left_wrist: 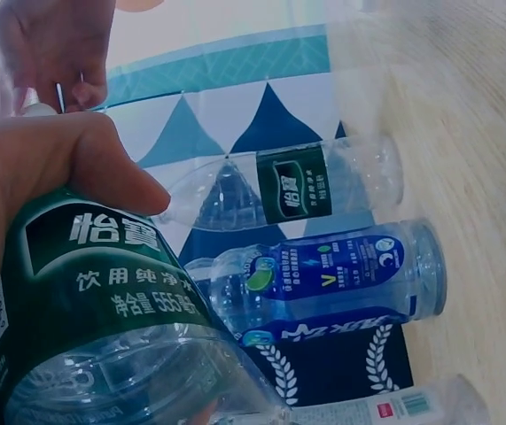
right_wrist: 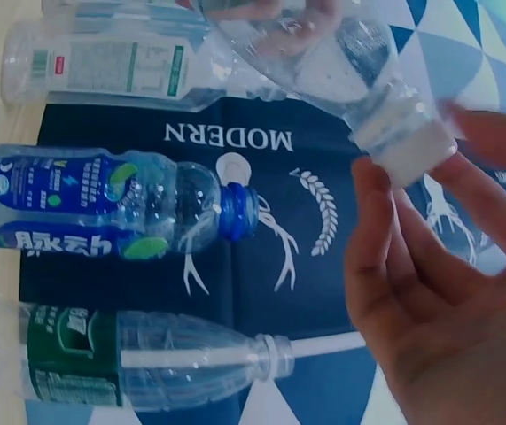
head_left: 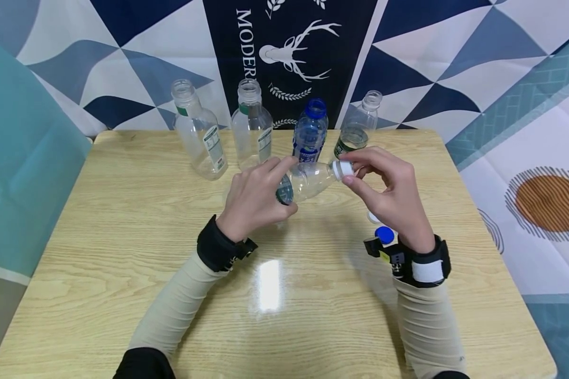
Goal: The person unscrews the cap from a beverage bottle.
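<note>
My left hand (head_left: 261, 197) grips a clear plastic water bottle (head_left: 313, 180) around its green label, holding it sideways above the table with the neck to the right. At that neck, the thumb and fingers of my right hand (head_left: 389, 181) pinch a white cap (head_left: 343, 169). In the left wrist view the bottle's green label (left_wrist: 120, 257) faces the camera below my thumb. The right wrist view shows the white cap (right_wrist: 416, 150) on the bottle mouth between my right fingertips. The bottle's base is hidden behind my left hand in the head view.
Along the table's back edge stand two clear bottles (head_left: 201, 137) (head_left: 251, 126), a blue-labelled bottle (head_left: 310, 134) and a green-labelled bottle (head_left: 357, 129), all uncapped. A blue cap (head_left: 384, 235) and a partly hidden white cap (head_left: 372, 217) lie near my right wrist. A patterned cloth hangs behind.
</note>
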### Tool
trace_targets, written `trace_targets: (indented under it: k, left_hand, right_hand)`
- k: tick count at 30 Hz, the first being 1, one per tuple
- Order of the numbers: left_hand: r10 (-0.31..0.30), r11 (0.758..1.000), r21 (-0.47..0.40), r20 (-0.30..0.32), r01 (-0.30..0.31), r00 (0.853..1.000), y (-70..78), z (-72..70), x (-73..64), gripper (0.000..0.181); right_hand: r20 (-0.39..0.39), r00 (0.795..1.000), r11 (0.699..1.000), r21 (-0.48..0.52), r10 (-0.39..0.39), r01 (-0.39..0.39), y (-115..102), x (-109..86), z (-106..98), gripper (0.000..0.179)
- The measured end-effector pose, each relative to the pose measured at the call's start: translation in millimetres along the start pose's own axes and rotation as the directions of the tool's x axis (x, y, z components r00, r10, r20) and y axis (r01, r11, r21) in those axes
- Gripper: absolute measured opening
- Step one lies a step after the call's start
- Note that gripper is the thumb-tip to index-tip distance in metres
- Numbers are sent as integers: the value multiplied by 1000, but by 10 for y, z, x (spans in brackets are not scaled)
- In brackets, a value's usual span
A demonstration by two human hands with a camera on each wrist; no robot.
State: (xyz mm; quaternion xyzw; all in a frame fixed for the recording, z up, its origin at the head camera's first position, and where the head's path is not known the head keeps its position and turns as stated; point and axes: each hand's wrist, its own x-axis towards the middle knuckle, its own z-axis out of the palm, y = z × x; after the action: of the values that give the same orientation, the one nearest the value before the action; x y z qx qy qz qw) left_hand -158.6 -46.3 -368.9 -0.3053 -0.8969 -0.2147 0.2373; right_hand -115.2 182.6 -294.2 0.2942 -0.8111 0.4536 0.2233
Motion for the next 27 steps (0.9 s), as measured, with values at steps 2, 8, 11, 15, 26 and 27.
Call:
trace_targets:
  k: [2,8,11,15,26,27]
  left_hand:
    - [3,1000,4,-2,-3,1000,2,7,-3,73]
    - [35,999,38,-33,-34,999,7,10,-8,72]
    - [45,998,50,-42,-43,998,12,10,-10,72]
    - [51,997,54,-43,-49,998,12,15,-10,72]
    - [36,999,21,-31,-35,999,19,26,8,73]
    - [37,999,17,-28,-36,999,23,28,9,73]
  right_hand:
    - [-49,999,1000,2,-17,17,6,7,38,17]
    - [-164,984,997,-30,68,-74,74,-8,100,15]
    - [-150,970,979,-45,191,-199,178,-48,68,19]
    - [-90,964,966,-47,251,-256,298,-87,20,19]
    - [58,997,997,50,55,-58,15,-23,-85,29]
    - [66,997,997,63,50,-54,18,-26,-96,30]
